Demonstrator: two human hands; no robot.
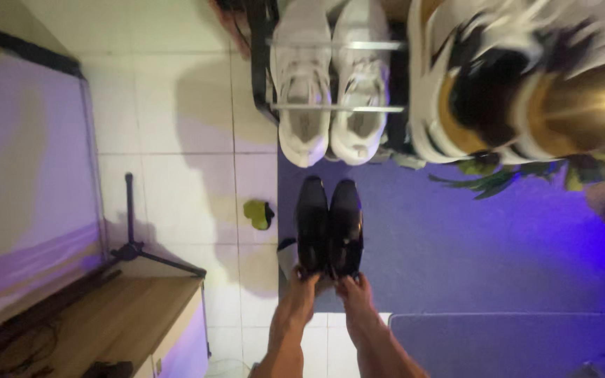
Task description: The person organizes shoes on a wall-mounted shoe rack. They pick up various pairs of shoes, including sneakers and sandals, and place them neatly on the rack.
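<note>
White floor tiles [176, 119] carry a tripod stand [131, 238] at nine o'clock. At six o'clock the left hand [302, 288] and right hand [356, 290] each pinch the heel of the black shoes [329, 225] on a purple mat [456, 238]; white sneakers [330, 84] sit on a rack [264, 63] at twelve.

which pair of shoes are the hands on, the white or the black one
The black pair on the purple mat: the left hand and right hand grip its heels. The white pair sits untouched on the rack beyond.
</note>
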